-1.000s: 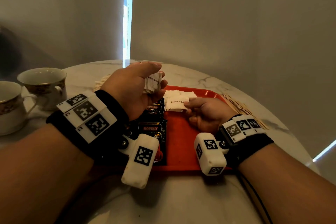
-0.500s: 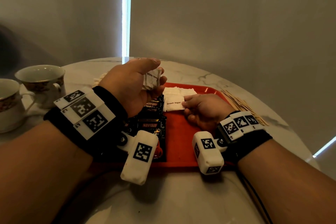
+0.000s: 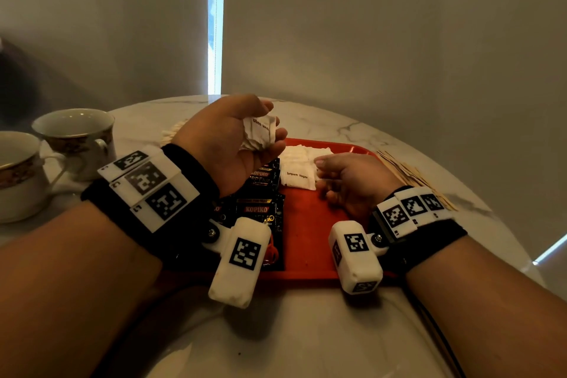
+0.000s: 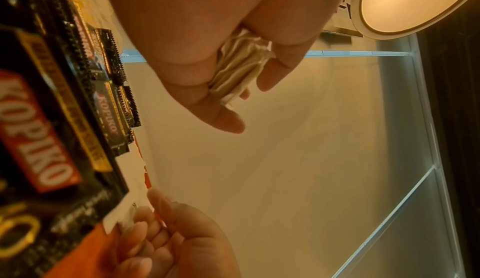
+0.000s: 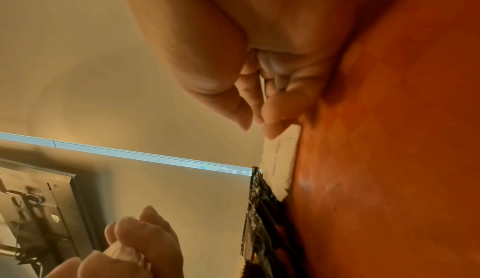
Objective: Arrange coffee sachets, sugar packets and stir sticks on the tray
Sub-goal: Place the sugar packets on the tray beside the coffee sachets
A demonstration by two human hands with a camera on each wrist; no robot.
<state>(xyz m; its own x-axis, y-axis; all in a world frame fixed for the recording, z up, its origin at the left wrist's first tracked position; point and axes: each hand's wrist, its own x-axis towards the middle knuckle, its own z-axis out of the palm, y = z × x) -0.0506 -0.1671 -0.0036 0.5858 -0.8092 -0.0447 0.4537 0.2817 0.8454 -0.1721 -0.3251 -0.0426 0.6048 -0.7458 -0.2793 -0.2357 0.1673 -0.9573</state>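
Note:
A red tray (image 3: 306,239) lies on the marble table in front of me. Black Kopiko coffee sachets (image 3: 260,212) overlap along its left side. White sugar packets (image 3: 306,153) sit at its far middle. My left hand (image 3: 270,129) hovers over the sachets and grips a bunch of white sugar packets (image 3: 259,133), seen edge-on in the left wrist view (image 4: 239,70). My right hand (image 3: 320,175) rests on the tray, fingers curled, pinching the right edge of a "brown sugar" packet (image 3: 297,176) that lies flat (image 5: 283,155). Wooden stir sticks (image 3: 411,175) lie on the table right of the tray.
Two patterned cups (image 3: 76,138) (image 3: 15,175) stand on the table at the left. More pale sticks (image 3: 171,135) lie behind my left wrist. The round table's edge curves close past the stir sticks on the right. A wall stands behind the table.
Almost nothing: both hands keep their places and their holds, and only the head view has shifted slightly.

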